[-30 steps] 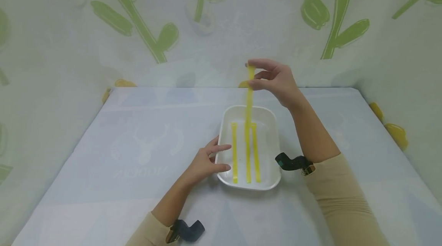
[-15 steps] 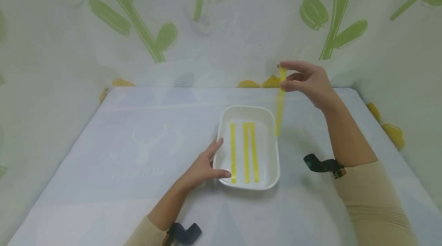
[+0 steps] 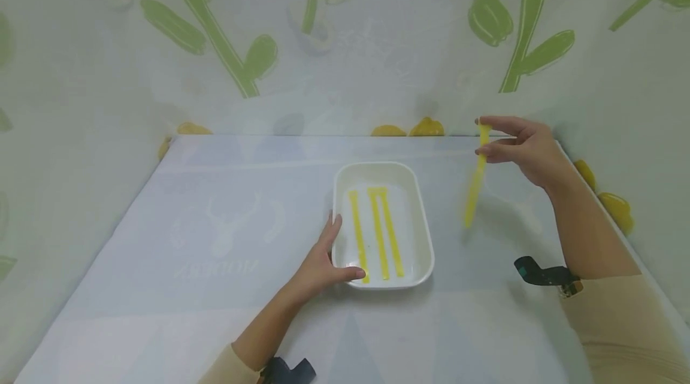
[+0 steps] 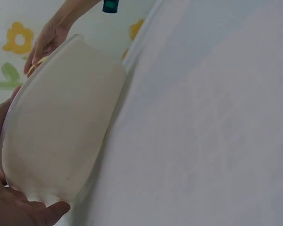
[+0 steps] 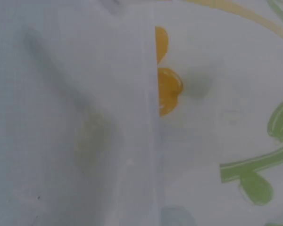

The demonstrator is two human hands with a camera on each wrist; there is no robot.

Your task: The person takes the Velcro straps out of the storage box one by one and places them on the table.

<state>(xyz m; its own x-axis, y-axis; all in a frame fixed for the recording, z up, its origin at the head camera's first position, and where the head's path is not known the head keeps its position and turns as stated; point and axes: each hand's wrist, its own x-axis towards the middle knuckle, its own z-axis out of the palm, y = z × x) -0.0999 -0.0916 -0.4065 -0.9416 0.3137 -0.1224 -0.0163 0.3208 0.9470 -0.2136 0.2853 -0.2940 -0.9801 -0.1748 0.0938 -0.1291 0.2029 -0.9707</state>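
Observation:
My left hand (image 3: 318, 267) grips the left side of a white rectangular tray (image 3: 412, 234), thumb over the near-left rim and fingers against the outer wall. Inside lie three thin yellow strips: one at left (image 3: 358, 237), and two to its right (image 3: 380, 234) whose far ends meet. Right of the tray, above the table, my right hand (image 3: 528, 150) pinches the upper end of another yellow strip (image 3: 474, 192), which hangs down, slightly blurred. The left wrist view shows the tray's outer side (image 4: 66, 117). Only a sliver of finger enters the right wrist view.
A pale patterned cloth (image 3: 237, 294) covers the table. Behind it rises a wall covering (image 3: 377, 42) printed with green stems and yellow flowers. The table's back edge runs just below those flowers. Each wrist carries a black camera mount (image 3: 544, 273).
My right hand has carried its yellow strip rightward, from over the tray to beside it, and slightly lower. My left hand has settled on the tray's side, and the tray has shifted a little left.

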